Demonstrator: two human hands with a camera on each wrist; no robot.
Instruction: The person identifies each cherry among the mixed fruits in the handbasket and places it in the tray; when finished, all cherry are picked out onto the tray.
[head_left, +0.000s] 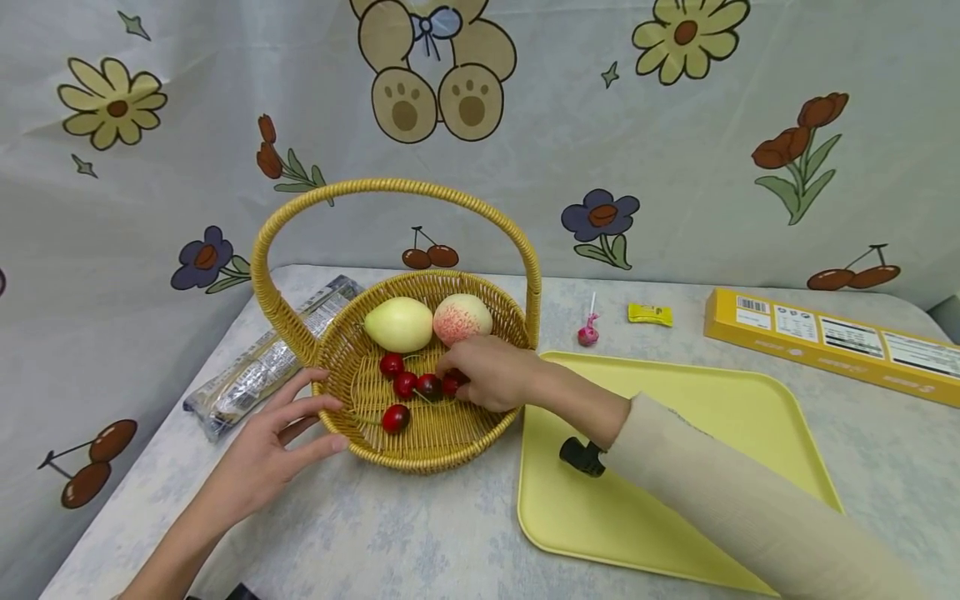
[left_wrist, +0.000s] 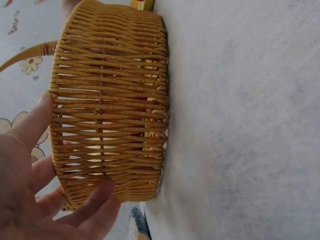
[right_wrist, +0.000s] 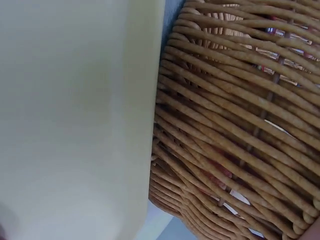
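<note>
A round wicker basket (head_left: 420,460) with a tall arched handle stands on the table. My left hand (head_left: 262,454) rests its spread fingers and thumb on the basket's left rim and side, also seen in the left wrist view. Inside the basket, my right hand (head_left: 491,371) pinches a dark red cherry (head_left: 452,383), partly hidden by the fingers. Left of that lie several more cherries (head_left: 395,418) with green stems. A pale yellow fruit (head_left: 400,324) and a red-speckled peach (head_left: 462,318) sit against the basket's back wall.
Right of the basket lies a yellow tray (head_left: 675,525), its edge close to the wicker, with my right forearm over it. Behind it are a pink lollipop (head_left: 588,333), a small yellow packet (head_left: 649,314) and a long yellow box (head_left: 825,342). A silvery package (head_left: 255,375) lies behind my left hand.
</note>
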